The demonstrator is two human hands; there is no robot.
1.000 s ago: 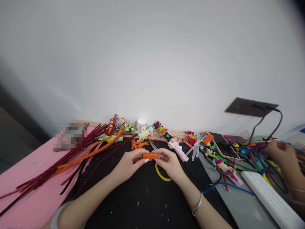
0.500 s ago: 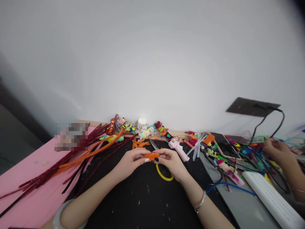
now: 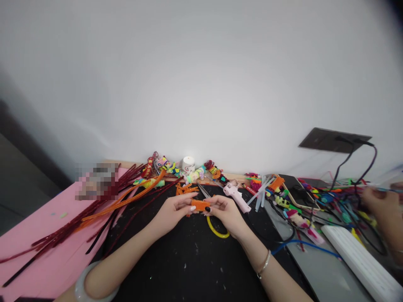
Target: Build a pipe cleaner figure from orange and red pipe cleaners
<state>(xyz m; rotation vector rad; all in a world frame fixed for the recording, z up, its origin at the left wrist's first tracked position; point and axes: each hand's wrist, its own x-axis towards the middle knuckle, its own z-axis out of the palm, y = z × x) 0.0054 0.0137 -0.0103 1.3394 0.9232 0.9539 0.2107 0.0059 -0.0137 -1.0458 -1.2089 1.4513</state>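
The orange piece (image 3: 200, 204) is held in the lower centre of the frame, its ends pinched in the grip of the left hand (image 3: 176, 208) and the right hand (image 3: 223, 211), probably so that it is steadied. Yellow-handled scissors (image 3: 215, 233), partly covered by the right hand, are seemingly placed within reach.

Both hands, the left hand (image 3: 176, 209) and the right hand (image 3: 225, 214), are bare, as are the slim forearms. The left thumb has a glossy white nail (image 3: 193, 208), the right a black nail (image 3: 208, 209). A thick, smooth, pale grey-white bangle (image 3: 82, 289) circles the left forearm; a thin silver-coloured bracelet (image 3: 266, 265) rings the right wrist.
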